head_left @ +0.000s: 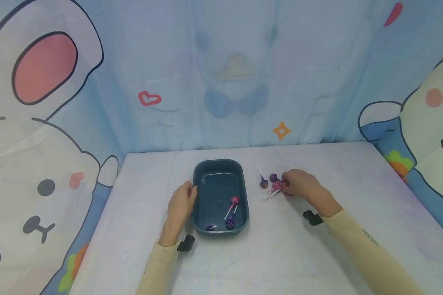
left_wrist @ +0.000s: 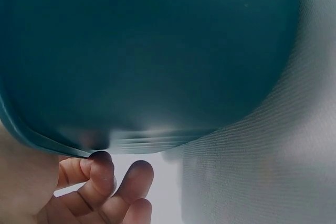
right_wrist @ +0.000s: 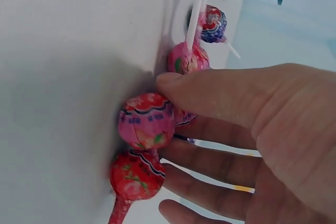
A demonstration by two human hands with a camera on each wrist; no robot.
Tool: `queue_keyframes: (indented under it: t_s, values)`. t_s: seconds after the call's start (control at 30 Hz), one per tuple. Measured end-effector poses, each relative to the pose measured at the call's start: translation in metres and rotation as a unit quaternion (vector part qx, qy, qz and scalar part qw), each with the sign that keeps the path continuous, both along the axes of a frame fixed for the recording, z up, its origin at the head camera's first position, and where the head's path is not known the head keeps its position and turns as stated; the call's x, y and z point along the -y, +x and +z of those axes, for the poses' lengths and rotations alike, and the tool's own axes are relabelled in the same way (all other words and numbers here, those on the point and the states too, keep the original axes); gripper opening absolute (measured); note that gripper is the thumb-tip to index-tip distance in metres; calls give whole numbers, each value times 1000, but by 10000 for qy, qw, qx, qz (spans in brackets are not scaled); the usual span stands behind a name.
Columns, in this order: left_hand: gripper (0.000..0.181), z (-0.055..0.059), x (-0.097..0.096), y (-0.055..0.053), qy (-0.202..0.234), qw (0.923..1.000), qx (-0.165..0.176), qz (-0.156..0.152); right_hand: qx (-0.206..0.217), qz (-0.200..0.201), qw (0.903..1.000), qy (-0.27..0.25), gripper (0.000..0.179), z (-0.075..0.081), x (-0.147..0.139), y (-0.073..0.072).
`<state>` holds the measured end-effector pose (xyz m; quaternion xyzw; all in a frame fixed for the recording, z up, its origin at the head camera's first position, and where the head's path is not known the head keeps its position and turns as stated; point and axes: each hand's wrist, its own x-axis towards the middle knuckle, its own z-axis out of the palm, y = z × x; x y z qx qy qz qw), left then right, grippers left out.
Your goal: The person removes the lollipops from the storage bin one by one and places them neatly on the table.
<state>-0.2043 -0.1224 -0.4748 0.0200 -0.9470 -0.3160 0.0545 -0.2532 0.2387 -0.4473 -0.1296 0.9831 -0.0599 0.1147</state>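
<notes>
My left hand [head_left: 179,205] holds the left rim of a dark teal plastic tray [head_left: 220,182], its fingertips against the outer wall in the left wrist view. Inside the tray lie a red-pink lollipop [head_left: 234,200], a purple lollipop [head_left: 230,223] and another small purple one [head_left: 210,228]. To the right, my right hand [head_left: 302,186] is at a cluster of wrapped lollipops on the table. Its thumb and loosely extended fingers lie around a pink lollipop [right_wrist: 147,121], with a red lollipop [right_wrist: 137,174] beside it. Whether they press on it is unclear.
Two purple lollipops, one with its stick upward [head_left: 263,183] and one nearer the hand [head_left: 273,177], lie between tray and right hand. A white cloth [head_left: 273,254] covers the table. A blue cartoon curtain [head_left: 236,49] hangs behind it.
</notes>
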Motion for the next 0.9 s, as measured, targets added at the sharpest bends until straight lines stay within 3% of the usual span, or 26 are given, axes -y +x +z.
queue_keyframes:
  t_s: [0.37, 0.6, 0.9]
  values:
    - [26, 0, -1, 0, 45, 10000, -24, -2, -234, -123, 9995, 185, 20, -8, 0, 0]
    - [26, 1, -1, 0, 32, 10000, -5, 10, -217, -165, 9995, 133, 28, 4, 2, 2]
    - [25, 3, -2, 2, 44, 10000, 23, 10, -549, -77, 9983, -192, 50, 27, 15, 7]
